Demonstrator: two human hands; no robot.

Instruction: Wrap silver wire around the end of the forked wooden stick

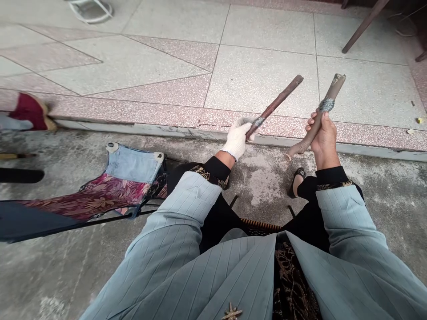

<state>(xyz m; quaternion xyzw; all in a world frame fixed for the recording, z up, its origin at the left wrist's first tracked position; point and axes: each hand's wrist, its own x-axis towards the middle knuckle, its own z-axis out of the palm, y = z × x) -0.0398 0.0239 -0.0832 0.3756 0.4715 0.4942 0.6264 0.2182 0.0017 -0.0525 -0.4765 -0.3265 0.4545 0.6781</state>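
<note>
My left hand (237,138), in a white knit glove, is closed around the lower end of a reddish-brown stick (282,98). Silvery wire (258,122) is wound round that stick just above my fingers. Bare, my right hand (324,135) grips a thicker grey-brown stick (333,89) whose lower end bends off to the left. A wider band of wire (326,105) wraps this one above my thumb. Both sticks are held up and tilted to the right, apart from each other, over the edge of the tiled step.
A terrazzo-tiled step (260,80) runs along the front, its edge above rough concrete (263,178). On the left lies a fabric folding lounger (133,164). Another person's red shoe (29,111) is at far left. Wooden legs (363,26) stand at top right, a white object (90,11) at top left.
</note>
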